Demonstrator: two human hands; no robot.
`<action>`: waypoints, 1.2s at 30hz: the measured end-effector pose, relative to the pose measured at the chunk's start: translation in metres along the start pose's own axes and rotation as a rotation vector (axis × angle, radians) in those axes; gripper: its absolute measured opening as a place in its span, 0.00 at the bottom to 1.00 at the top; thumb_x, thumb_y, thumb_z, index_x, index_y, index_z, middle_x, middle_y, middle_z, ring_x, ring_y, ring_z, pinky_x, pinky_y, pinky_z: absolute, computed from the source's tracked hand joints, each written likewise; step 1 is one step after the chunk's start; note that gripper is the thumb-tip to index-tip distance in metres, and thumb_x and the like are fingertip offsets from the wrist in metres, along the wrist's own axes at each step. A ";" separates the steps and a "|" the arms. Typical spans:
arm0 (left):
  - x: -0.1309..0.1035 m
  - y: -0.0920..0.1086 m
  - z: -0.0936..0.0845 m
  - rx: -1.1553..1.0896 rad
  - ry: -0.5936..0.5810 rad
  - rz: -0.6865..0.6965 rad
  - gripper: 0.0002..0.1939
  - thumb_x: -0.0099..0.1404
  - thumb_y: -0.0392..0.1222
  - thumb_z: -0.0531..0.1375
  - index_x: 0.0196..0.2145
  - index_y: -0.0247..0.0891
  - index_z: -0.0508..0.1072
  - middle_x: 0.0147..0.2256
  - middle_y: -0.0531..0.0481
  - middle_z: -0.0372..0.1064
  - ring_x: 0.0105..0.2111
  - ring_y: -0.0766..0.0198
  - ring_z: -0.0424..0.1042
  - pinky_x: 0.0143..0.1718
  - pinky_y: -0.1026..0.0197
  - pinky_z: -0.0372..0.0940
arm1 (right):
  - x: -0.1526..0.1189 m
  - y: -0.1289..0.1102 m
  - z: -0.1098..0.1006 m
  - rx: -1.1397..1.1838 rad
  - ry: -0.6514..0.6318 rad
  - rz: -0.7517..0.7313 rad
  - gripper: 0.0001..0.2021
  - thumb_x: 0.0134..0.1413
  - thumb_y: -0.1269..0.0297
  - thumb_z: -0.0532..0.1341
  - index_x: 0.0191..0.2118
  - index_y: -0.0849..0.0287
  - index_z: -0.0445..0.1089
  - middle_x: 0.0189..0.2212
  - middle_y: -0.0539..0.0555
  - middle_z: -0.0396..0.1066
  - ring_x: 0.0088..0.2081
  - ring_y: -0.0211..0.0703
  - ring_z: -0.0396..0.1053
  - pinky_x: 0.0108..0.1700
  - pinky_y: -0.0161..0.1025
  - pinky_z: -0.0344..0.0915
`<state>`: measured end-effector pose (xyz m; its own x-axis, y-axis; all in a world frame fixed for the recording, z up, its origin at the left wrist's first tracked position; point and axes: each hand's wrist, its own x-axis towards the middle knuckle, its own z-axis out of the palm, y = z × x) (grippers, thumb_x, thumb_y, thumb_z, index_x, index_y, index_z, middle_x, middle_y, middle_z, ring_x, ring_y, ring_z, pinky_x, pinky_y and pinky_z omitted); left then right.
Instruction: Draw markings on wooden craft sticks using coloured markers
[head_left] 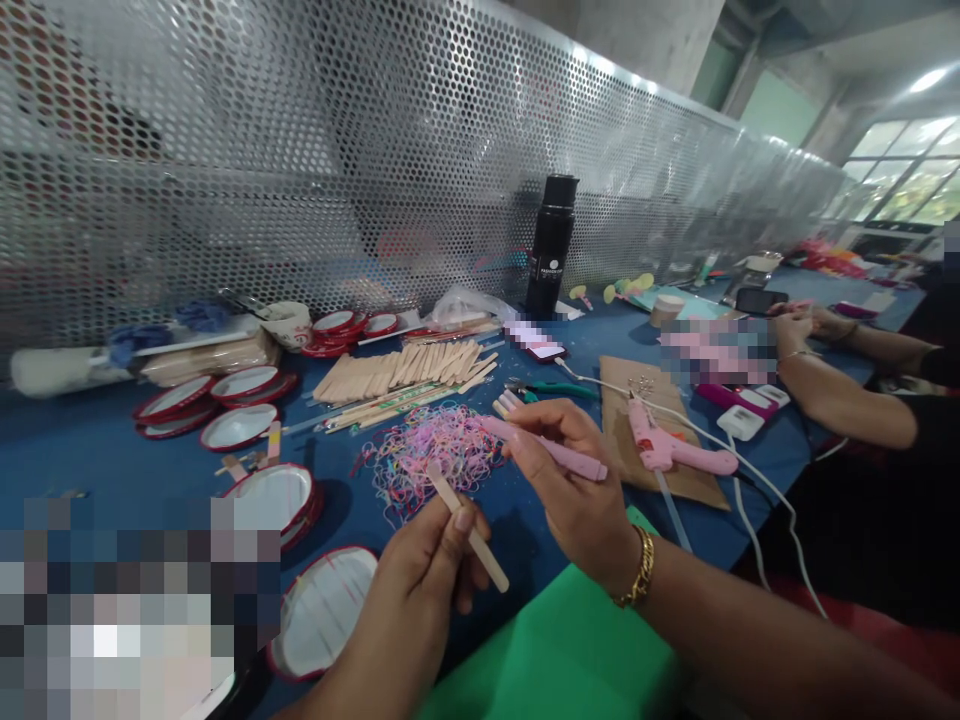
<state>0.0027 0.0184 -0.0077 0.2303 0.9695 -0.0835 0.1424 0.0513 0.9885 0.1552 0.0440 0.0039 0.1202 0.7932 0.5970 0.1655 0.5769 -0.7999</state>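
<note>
Wooden stick [486, 556] is held slantwise above the bench [45, 440], in front of a tangle of thin coloured loops [431, 450]. It is pinched in the narrow grip of the left hand [420, 565], between thumb and fingers; by the right hand [581, 500] a slim pink marker [570, 458] is clasped, its grip closed around the barrel. Since only a small patch is pinched, the stick could be twisted by a sideways push. Loops could be snagged and scattered if either hand were lowered into the tangle. The pink glue gun [660, 445] could be dragged if the white cable [750, 418] near it were caught by a forearm; whether it is heated cannot be told.

The stick is flat, pale and round-ended, matched by the dry, matt sticks [405, 365] fanned out behind the springy-looking loops. To the left, white discs [274, 497] with glossy red rims are grouped. Smooth green sheeting [570, 640] is seen nearest, and brown cardboard [621, 420] is laid under the gun.
</note>
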 end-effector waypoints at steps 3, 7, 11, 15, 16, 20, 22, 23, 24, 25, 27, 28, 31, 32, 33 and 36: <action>-0.001 0.002 0.000 -0.011 -0.002 -0.007 0.16 0.66 0.53 0.53 0.28 0.39 0.68 0.19 0.56 0.65 0.17 0.69 0.60 0.18 0.67 0.53 | 0.000 0.001 0.000 -0.039 0.001 -0.039 0.06 0.59 0.67 0.61 0.42 0.53 0.72 0.37 0.50 0.73 0.39 0.38 0.71 0.44 0.40 0.69; -0.004 0.007 0.000 -0.029 -0.001 -0.011 0.17 0.67 0.52 0.52 0.26 0.39 0.67 0.19 0.56 0.64 0.18 0.69 0.59 0.18 0.68 0.53 | 0.000 0.003 0.001 -0.026 0.002 -0.046 0.08 0.62 0.66 0.59 0.45 0.53 0.72 0.40 0.52 0.74 0.42 0.41 0.72 0.47 0.43 0.69; -0.004 0.008 -0.001 -0.059 -0.008 -0.016 0.18 0.67 0.53 0.53 0.26 0.38 0.67 0.18 0.56 0.63 0.18 0.69 0.58 0.19 0.68 0.52 | -0.002 0.004 0.002 -0.011 -0.020 -0.061 0.09 0.64 0.66 0.55 0.46 0.53 0.70 0.31 0.49 0.74 0.34 0.38 0.71 0.39 0.40 0.69; -0.004 0.006 -0.002 -0.078 -0.009 0.005 0.18 0.67 0.53 0.52 0.27 0.38 0.69 0.19 0.56 0.62 0.19 0.69 0.58 0.20 0.68 0.52 | -0.004 0.003 0.002 -0.103 -0.087 -0.136 0.09 0.64 0.68 0.56 0.47 0.52 0.69 0.27 0.45 0.73 0.31 0.36 0.71 0.53 0.47 0.63; -0.005 0.005 -0.002 -0.076 -0.010 0.006 0.19 0.67 0.53 0.51 0.28 0.38 0.69 0.19 0.56 0.62 0.19 0.69 0.58 0.20 0.68 0.53 | -0.005 0.003 0.002 -0.118 -0.095 -0.150 0.09 0.64 0.69 0.56 0.47 0.52 0.69 0.27 0.45 0.74 0.31 0.36 0.71 0.56 0.49 0.60; -0.006 0.004 -0.002 -0.045 -0.020 -0.004 0.19 0.68 0.53 0.51 0.29 0.38 0.70 0.19 0.56 0.63 0.19 0.69 0.59 0.21 0.68 0.55 | -0.006 0.004 0.002 -0.042 -0.100 -0.111 0.09 0.64 0.65 0.55 0.48 0.53 0.67 0.28 0.47 0.73 0.32 0.39 0.71 0.52 0.49 0.63; -0.006 0.003 -0.002 -0.026 -0.022 -0.004 0.19 0.68 0.54 0.51 0.30 0.38 0.70 0.19 0.56 0.63 0.19 0.68 0.59 0.21 0.67 0.55 | -0.006 0.006 0.001 -0.008 -0.086 -0.104 0.11 0.65 0.61 0.53 0.49 0.53 0.68 0.28 0.48 0.73 0.33 0.40 0.70 0.47 0.47 0.65; -0.006 0.002 -0.002 -0.018 -0.023 0.001 0.19 0.68 0.54 0.51 0.29 0.38 0.70 0.19 0.56 0.63 0.19 0.68 0.59 0.21 0.67 0.56 | -0.006 0.007 0.001 0.000 -0.075 -0.112 0.12 0.66 0.59 0.52 0.50 0.53 0.68 0.29 0.49 0.73 0.34 0.41 0.70 0.45 0.46 0.66; -0.006 0.001 -0.002 -0.010 -0.025 0.007 0.19 0.68 0.54 0.52 0.29 0.38 0.70 0.19 0.56 0.62 0.19 0.68 0.60 0.21 0.67 0.56 | -0.006 0.007 0.000 0.005 -0.062 -0.124 0.14 0.66 0.57 0.51 0.50 0.53 0.69 0.29 0.50 0.72 0.35 0.42 0.69 0.43 0.46 0.66; -0.006 -0.001 -0.002 -0.002 -0.028 0.015 0.18 0.68 0.54 0.52 0.29 0.38 0.70 0.19 0.56 0.62 0.19 0.68 0.60 0.21 0.67 0.56 | -0.005 0.008 -0.001 0.008 -0.052 -0.134 0.16 0.66 0.55 0.50 0.50 0.53 0.69 0.30 0.51 0.72 0.35 0.43 0.69 0.42 0.46 0.66; -0.006 -0.003 -0.002 0.020 -0.031 0.030 0.18 0.68 0.53 0.52 0.29 0.39 0.70 0.20 0.56 0.62 0.20 0.68 0.60 0.21 0.67 0.56 | -0.005 0.007 -0.002 0.004 -0.037 -0.144 0.17 0.67 0.54 0.49 0.50 0.53 0.70 0.31 0.52 0.72 0.35 0.43 0.69 0.42 0.46 0.66; -0.006 -0.005 -0.002 0.032 -0.031 0.038 0.17 0.69 0.52 0.52 0.29 0.39 0.70 0.20 0.56 0.62 0.20 0.68 0.60 0.21 0.67 0.55 | -0.005 0.007 -0.002 -0.001 -0.031 -0.142 0.17 0.67 0.54 0.49 0.50 0.53 0.71 0.31 0.52 0.72 0.35 0.43 0.68 0.43 0.47 0.66; -0.007 -0.008 -0.002 0.062 -0.034 0.055 0.17 0.69 0.52 0.52 0.30 0.39 0.70 0.20 0.56 0.62 0.20 0.68 0.60 0.21 0.67 0.55 | -0.005 0.005 -0.002 -0.015 -0.028 -0.123 0.15 0.67 0.59 0.50 0.48 0.53 0.72 0.31 0.52 0.71 0.34 0.42 0.67 0.44 0.47 0.65; -0.007 -0.008 -0.002 0.068 -0.037 0.057 0.17 0.69 0.52 0.52 0.30 0.39 0.70 0.20 0.56 0.62 0.20 0.68 0.59 0.21 0.67 0.55 | -0.005 0.004 -0.002 -0.019 -0.027 -0.119 0.14 0.67 0.61 0.50 0.48 0.53 0.72 0.31 0.52 0.71 0.34 0.42 0.67 0.44 0.47 0.66; -0.006 -0.008 -0.002 0.072 -0.040 0.058 0.17 0.69 0.52 0.52 0.30 0.39 0.70 0.20 0.56 0.62 0.19 0.68 0.59 0.21 0.67 0.55 | -0.006 0.003 -0.002 -0.025 -0.025 -0.118 0.14 0.66 0.62 0.51 0.47 0.53 0.72 0.31 0.52 0.71 0.34 0.42 0.67 0.44 0.47 0.66; -0.006 -0.007 -0.002 0.069 -0.043 0.055 0.17 0.69 0.52 0.51 0.30 0.39 0.70 0.20 0.56 0.62 0.20 0.68 0.59 0.21 0.67 0.55 | -0.005 0.003 -0.002 -0.041 0.004 -0.128 0.12 0.65 0.64 0.53 0.47 0.51 0.72 0.32 0.51 0.71 0.36 0.42 0.68 0.43 0.46 0.66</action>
<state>-0.0012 0.0126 -0.0141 0.2809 0.9590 -0.0362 0.1942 -0.0199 0.9808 0.1567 0.0408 -0.0014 0.0991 0.7129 0.6943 0.2199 0.6648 -0.7139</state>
